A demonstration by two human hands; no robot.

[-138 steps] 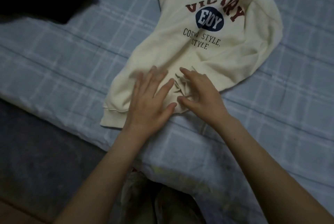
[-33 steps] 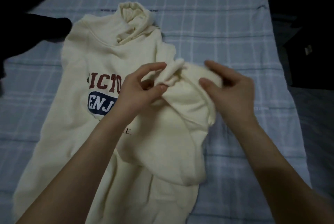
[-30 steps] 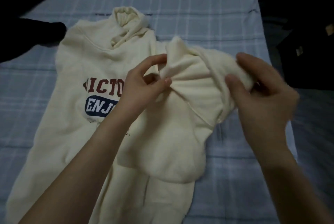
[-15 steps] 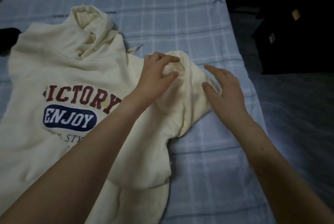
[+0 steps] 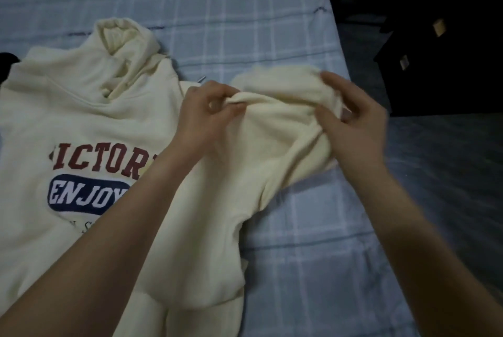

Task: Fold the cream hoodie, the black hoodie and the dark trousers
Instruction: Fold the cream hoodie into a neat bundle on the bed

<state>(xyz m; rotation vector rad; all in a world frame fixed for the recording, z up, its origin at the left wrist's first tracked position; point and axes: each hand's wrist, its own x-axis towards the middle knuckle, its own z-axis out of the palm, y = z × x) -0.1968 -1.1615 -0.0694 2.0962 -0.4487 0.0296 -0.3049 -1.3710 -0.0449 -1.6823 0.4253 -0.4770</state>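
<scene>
The cream hoodie lies front up on the bed, its red and navy print showing and its hood bunched at the top. Its right sleeve is bunched and lifted off the sheet. My left hand pinches a fold of that sleeve near the shoulder. My right hand grips the sleeve's outer end, fingers curled round the fabric. A bit of black cloth peeks in at the left edge; I cannot tell which garment it is.
The bed has a blue-grey checked sheet whose right edge runs down past my right forearm. Beyond it lie a dark floor and dark furniture at the upper right. A drawstring tip pokes out beside the hood.
Half a second ago my right hand lay open beside the sleeve; now it grips the sleeve's end. Both hands have lifted and spread the bunched sleeve to the right.
</scene>
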